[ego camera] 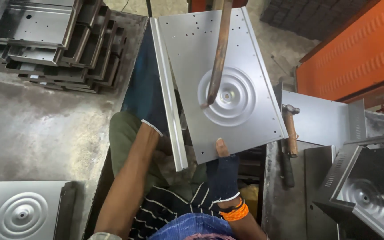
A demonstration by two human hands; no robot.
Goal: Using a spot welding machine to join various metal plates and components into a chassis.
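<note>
I hold a grey metal panel (250, 62) with a round embossed ring pattern (227, 95) at its middle and a folded flange along its left side. My right hand (223, 166), in a blue fingerless glove, grips the panel's near edge with the thumb on top. My left hand (154, 118), in a blue glove, holds the left flange from below and is partly hidden by it. A copper-coloured bent rod (221, 49) comes down from above, and its tip touches the panel at the left edge of the rings.
Folded metal trays (45, 40) are stacked at the back left on a grey workbench (36, 129). A second embossed panel (21, 215) lies near left. A hammer (290, 129), a flat sheet (321, 120), a metal box (370, 186) and an orange cabinet (356, 49) stand on the right.
</note>
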